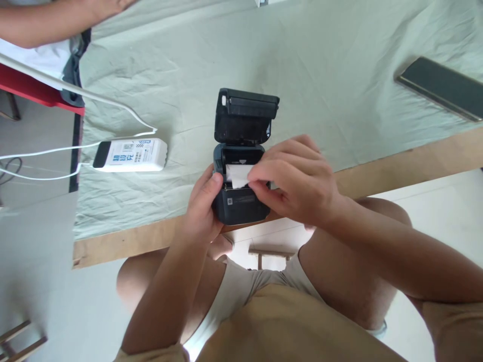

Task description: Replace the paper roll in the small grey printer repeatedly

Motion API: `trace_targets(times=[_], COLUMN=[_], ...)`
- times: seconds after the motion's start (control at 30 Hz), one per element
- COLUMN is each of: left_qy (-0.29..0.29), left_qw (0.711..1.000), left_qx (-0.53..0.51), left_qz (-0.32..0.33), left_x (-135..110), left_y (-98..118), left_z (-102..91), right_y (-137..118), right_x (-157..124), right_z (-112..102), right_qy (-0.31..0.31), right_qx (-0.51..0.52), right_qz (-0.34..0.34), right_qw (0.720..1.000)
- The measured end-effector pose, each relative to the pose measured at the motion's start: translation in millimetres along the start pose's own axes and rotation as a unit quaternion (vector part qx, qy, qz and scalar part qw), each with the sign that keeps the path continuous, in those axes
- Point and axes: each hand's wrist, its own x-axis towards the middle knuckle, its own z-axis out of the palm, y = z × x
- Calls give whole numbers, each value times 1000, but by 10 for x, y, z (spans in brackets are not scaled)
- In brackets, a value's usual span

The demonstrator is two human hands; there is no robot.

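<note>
Over the near edge of the table point(128, 242), the black device point(243, 210) points lengthwise away from the person, lid point(241, 123) up; the left hand point(204, 203) grips its left side, the right hand point(298, 178) pinches white paper point(238, 176) just left of its fingertips, inside

The light is soft and bright. Just past 3 o'clock the floor point(449, 216) glows nearly white. Faint shadows lie on the worktop point(332, 75). Wooden bars point(28, 348) at 8 o'clock and tiny words on the black machine point(245, 213) look fuzzy.
</note>
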Motion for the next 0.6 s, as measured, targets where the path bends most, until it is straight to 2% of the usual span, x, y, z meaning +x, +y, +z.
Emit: trace_targets(times=[0.1,0.27,0.43,0.53,0.6], left_qy=[-20,-16,-20,-26,-23], left_qw=[1000,999,999,999,998], left_qx=[5,37,25,40,57], left_qz=[14,-12,-24,-17,-15], left_x=[13,15,-1,-14,-21], left_y=[18,56,64,62,61], left_z=[0,10,-3,-26,-36], right_y=[-24,-3,72,134,172], right_x=[-87,-120,-18,28,48], right_z=[4,-73,-221,-243,-237], right_qy=[-16,-82,-5,-26,-31], right_qx=[16,90,81,59,59], right_qz=[-32,-27,77,132,138], right_qw=[999,992,994,989,988])
